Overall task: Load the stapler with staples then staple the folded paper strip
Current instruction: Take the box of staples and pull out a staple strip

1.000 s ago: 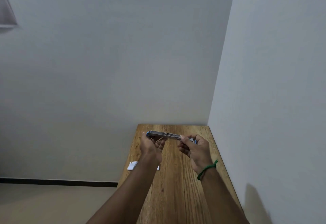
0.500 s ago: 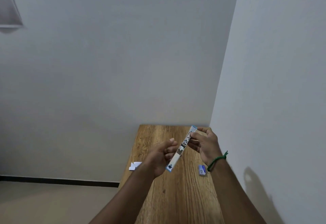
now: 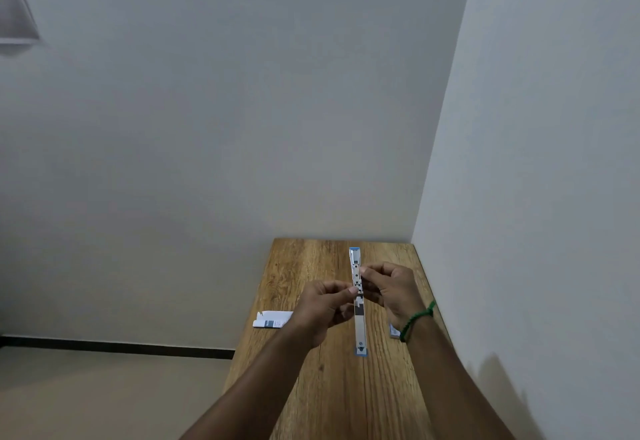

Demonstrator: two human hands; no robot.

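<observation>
- The left hand (image 3: 320, 304) is curled, and its thumb and finger pinch the middle of the stapler (image 3: 360, 325).
- The right hand (image 3: 393, 289) is curled too and pinches the stapler a little higher up.
- The stapler is opened out long and flat, held up over the wooden table (image 3: 311, 259).
- A small blue and white box (image 3: 394, 331) lies right of the stapler. What is inside cannot be seen.
- A white folded paper (image 3: 272, 319) lies left of the stapler.

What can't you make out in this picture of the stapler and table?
Head view:
1. Stapler: too small to tell whether staples are loaded.
2. Blue item: mostly hidden behind the right wrist.
3. White paper item: right end covered by the left hand; print too small to read.
</observation>
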